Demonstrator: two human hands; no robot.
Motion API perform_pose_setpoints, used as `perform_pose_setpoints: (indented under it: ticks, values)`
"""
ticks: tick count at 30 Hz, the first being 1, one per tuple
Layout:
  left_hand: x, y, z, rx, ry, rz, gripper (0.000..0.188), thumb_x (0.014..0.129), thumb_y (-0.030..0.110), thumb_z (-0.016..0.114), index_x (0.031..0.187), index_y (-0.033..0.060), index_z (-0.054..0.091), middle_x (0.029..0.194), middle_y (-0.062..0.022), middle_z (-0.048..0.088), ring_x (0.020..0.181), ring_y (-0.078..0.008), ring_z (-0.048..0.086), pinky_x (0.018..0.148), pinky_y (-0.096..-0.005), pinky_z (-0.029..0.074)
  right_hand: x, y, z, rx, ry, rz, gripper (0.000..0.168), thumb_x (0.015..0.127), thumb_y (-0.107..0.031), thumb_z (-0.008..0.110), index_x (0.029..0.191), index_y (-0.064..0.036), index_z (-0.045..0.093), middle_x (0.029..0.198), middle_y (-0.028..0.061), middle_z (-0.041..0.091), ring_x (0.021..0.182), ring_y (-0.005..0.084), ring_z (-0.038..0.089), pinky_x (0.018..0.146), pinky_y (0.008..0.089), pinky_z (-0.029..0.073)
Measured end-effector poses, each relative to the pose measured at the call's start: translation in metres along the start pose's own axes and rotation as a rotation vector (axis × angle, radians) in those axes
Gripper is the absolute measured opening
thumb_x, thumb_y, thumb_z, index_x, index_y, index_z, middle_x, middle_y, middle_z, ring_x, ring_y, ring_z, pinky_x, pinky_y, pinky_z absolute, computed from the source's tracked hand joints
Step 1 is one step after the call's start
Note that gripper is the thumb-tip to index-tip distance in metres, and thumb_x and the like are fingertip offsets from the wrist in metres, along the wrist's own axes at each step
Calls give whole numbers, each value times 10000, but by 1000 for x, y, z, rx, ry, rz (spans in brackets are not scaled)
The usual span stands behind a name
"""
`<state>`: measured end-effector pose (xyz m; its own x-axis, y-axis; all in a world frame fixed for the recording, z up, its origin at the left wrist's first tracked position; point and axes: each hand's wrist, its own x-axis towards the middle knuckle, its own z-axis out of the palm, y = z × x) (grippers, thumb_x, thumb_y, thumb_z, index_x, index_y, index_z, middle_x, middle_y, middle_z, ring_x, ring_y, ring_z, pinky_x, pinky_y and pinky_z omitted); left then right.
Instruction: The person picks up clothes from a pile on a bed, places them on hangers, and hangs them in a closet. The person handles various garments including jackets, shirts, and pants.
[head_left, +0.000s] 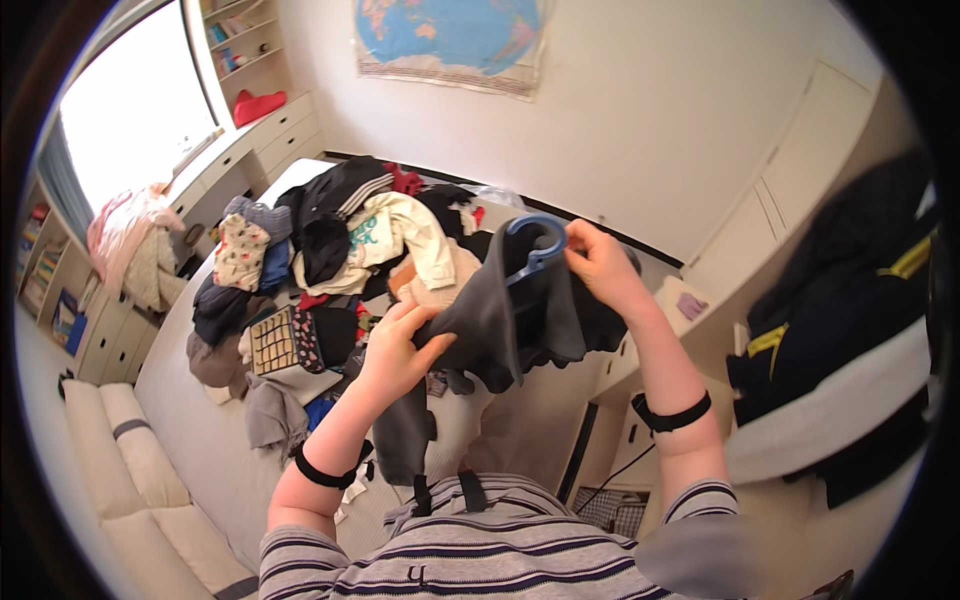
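Observation:
A dark grey garment (480, 322) is held up in front of me between both hands. My left hand (401, 349) pinches its left side between thumb and fingers. At the upper right, my right hand (600, 262) grips the garment's edge, close to the hook of a blue hanger (536, 251). The hanger's hook rises out of the garment's opening, while the rest of it is hidden inside the cloth. One dark sleeve or leg (405, 435) hangs below my left hand.
Behind the garment, a bed (172, 390) bears heaped clothes, including a cream sweatshirt (401, 232) and a black striped jacket (330, 195). Among them sits a compartment storage box (274, 341). Dark clothes (832, 300) hang at right beside a white cabinet (780, 180). A padded headboard (135, 457) is at left.

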<state>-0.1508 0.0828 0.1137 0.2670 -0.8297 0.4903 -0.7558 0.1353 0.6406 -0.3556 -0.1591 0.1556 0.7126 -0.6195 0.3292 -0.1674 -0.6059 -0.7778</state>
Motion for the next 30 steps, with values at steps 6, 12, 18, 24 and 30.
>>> perform_pose_setpoints:
  ticks: [6,12,18,24,30]
  values:
    - [-15,49,56,-218,-170,-200,257,769,147,764,765,-8,560,638,-47,508,608,-115,440,573,-296,389,-75,4,-44,66,92,44,178,939,-162,544,1014,-14,607,871,78,645,850,158,609,779,288,472]
    - [-43,111,95,-208,-126,-96,271,761,166,759,799,2,547,668,-93,491,624,-208,467,594,-336,405,-150,-63,-69,-256,336,-36,378,834,-256,714,1124,-31,620,878,74,628,736,178,618,684,311,499]
    - [-73,152,115,-108,-254,37,248,780,191,724,866,16,570,833,-136,595,735,-337,601,650,-414,462,-186,-88,-82,-1012,476,68,437,787,-492,692,629,-87,652,705,42,611,667,252,629,566,357,482]
    - [-92,158,119,-97,-312,90,248,777,195,726,866,26,570,847,-122,579,747,-333,602,658,-418,468,-216,-93,-85,-1170,292,163,460,790,-533,655,697,-82,658,723,70,618,691,283,632,607,409,491]
    - [-97,155,117,-178,-360,116,275,763,178,743,854,-1,555,820,-140,556,725,-333,572,637,-401,444,-248,-91,-84,-967,200,184,233,914,-264,591,1005,-61,659,768,157,669,719,306,668,647,427,528]
